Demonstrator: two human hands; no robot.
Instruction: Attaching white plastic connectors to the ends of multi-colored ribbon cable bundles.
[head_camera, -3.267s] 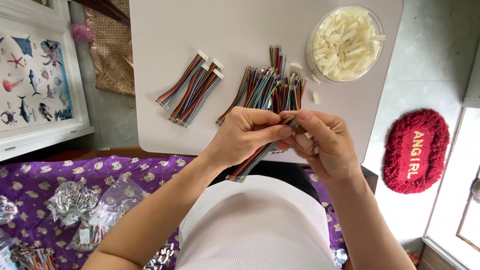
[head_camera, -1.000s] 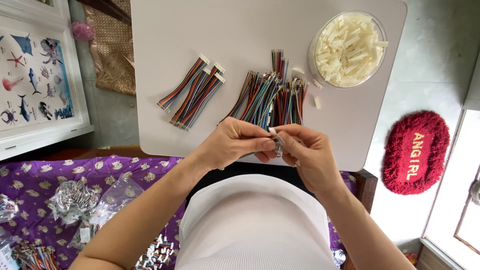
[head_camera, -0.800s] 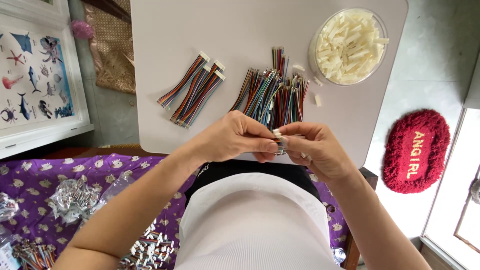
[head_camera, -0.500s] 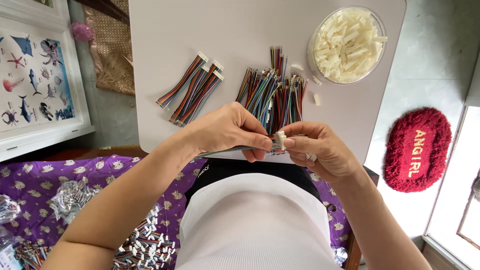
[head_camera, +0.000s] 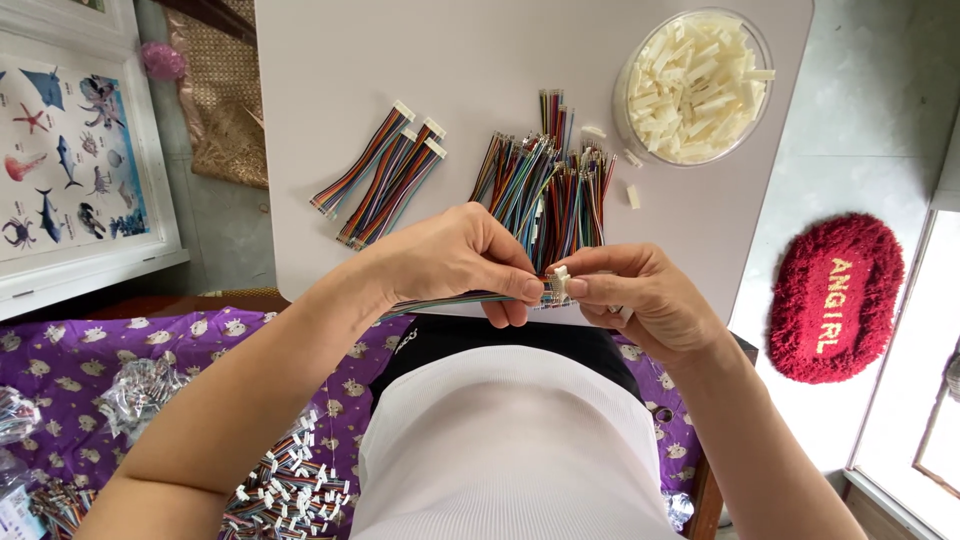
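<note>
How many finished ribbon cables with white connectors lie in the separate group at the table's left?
3 finished ribbon cables, side by side and slanted, left of the loose wire pile. A fourth cable is in the hands, not counted. Others could be hidden in that pile.

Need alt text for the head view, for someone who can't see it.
Left hand pinches a flat multicoloured ribbon wire while right hand holds a small white plastic connector at its end, above a white table with loose wire bundles and a clear round tub of white connectors.
</note>
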